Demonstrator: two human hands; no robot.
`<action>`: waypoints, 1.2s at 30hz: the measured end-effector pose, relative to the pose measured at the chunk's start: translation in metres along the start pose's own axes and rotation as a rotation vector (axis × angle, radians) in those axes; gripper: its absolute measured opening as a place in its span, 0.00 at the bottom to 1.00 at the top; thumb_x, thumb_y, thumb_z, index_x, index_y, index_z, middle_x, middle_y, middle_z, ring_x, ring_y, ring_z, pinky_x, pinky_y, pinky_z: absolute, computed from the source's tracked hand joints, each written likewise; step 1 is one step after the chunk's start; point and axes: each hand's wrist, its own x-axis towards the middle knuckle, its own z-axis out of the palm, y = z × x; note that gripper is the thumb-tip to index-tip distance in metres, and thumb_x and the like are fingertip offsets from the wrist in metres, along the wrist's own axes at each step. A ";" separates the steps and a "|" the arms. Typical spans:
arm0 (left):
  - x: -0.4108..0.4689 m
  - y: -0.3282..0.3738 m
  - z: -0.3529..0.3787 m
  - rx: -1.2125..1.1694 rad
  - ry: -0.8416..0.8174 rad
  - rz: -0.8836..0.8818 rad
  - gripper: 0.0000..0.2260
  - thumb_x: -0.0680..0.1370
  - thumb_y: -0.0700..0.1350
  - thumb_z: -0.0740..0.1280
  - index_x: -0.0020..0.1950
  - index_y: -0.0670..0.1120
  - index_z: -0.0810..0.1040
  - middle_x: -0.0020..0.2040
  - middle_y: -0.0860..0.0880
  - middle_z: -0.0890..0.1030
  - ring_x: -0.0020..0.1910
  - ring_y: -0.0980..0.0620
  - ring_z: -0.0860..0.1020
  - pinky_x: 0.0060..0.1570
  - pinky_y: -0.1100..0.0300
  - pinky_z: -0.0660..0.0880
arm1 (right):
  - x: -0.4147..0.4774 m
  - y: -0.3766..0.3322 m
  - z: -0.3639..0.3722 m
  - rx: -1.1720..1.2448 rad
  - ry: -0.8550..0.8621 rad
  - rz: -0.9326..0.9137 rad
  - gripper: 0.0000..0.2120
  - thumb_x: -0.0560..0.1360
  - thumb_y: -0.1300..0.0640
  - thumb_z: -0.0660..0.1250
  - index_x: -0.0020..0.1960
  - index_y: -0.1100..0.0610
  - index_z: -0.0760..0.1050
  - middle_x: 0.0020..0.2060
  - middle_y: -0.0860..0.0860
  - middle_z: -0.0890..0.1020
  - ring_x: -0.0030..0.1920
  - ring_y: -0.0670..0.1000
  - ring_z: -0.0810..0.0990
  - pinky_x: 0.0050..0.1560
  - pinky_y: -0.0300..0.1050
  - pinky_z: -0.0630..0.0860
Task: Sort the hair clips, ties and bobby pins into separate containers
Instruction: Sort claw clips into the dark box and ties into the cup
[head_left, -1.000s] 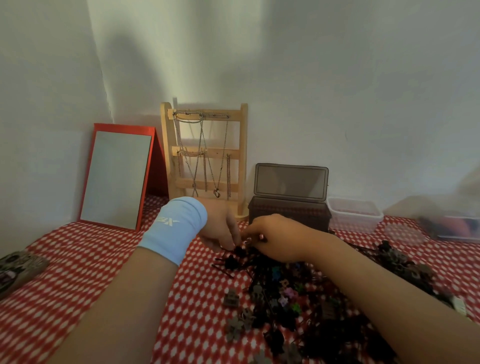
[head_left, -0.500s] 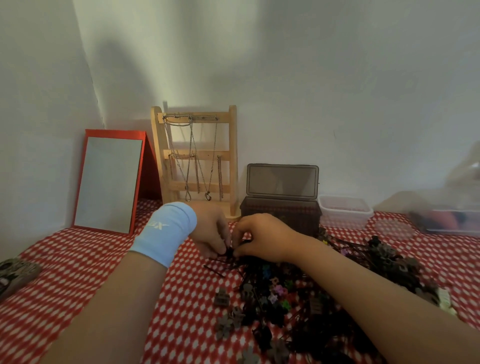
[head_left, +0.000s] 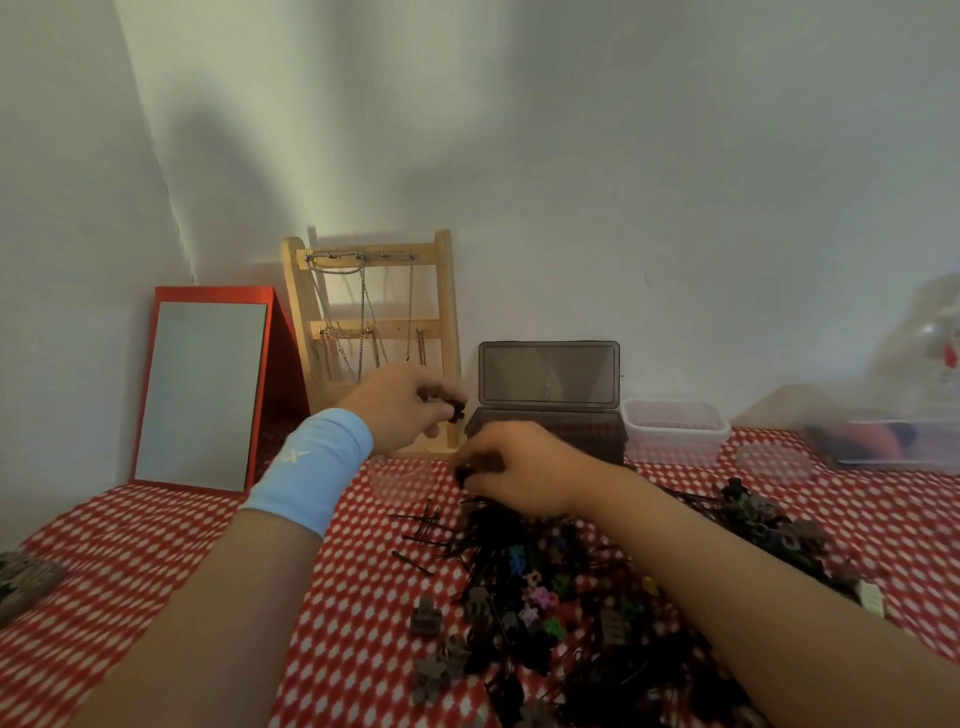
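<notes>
Fingers (head_left: 435, 399) of the left hand (head_left: 397, 410) are narrowed to a pinch on a small dark hair clip (head_left: 458, 410), held clear of the surface and just beside the near-left corner of the smoky brown plastic box (head_left: 576, 434). The box's hinged lid stands open against the wall, so the clip is probably bound for it. Fingers (head_left: 484, 458) of the right hand (head_left: 519, 470) are curled down around a small dark piece (head_left: 462, 474) at the far edge of the mixed heap of dark and coloured hair accessories (head_left: 540, 582); what kind of piece it is cannot be told.

The left wrist, in a light blue wristband (head_left: 311, 467), is raised, with the forearm angled in from the lower left. The right forearm runs low across the heap from the lower right, with the palm down.

Loose black bobby pins (head_left: 426, 525) lie on the red-and-white checked cloth (head_left: 171, 525) left of the heap. A clear rectangular plastic tub (head_left: 675, 434) stands just right of the box, within reach for a second category. Behind the left hand are a wooden rack hung with chains (head_left: 374, 312) and a red-framed mirror (head_left: 202, 395).
</notes>
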 end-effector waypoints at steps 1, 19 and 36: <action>0.005 0.003 0.005 0.000 0.028 0.000 0.10 0.79 0.44 0.67 0.59 0.54 0.81 0.48 0.52 0.84 0.42 0.54 0.82 0.53 0.56 0.79 | -0.001 0.003 -0.009 -0.004 0.081 0.060 0.12 0.78 0.49 0.68 0.61 0.46 0.79 0.52 0.41 0.79 0.52 0.44 0.77 0.59 0.46 0.77; 0.028 0.001 0.029 0.051 0.057 0.022 0.05 0.77 0.45 0.69 0.52 0.54 0.81 0.48 0.57 0.79 0.50 0.56 0.76 0.52 0.60 0.71 | 0.000 0.027 -0.040 -0.256 0.231 0.113 0.07 0.79 0.54 0.67 0.53 0.46 0.82 0.52 0.45 0.82 0.52 0.47 0.79 0.56 0.50 0.79; 0.003 -0.019 0.026 0.100 -0.097 0.022 0.27 0.69 0.57 0.75 0.65 0.53 0.73 0.58 0.55 0.76 0.56 0.55 0.76 0.59 0.57 0.74 | -0.005 0.020 -0.027 -0.339 -0.203 0.150 0.15 0.75 0.62 0.71 0.58 0.48 0.83 0.40 0.38 0.75 0.45 0.43 0.78 0.53 0.40 0.78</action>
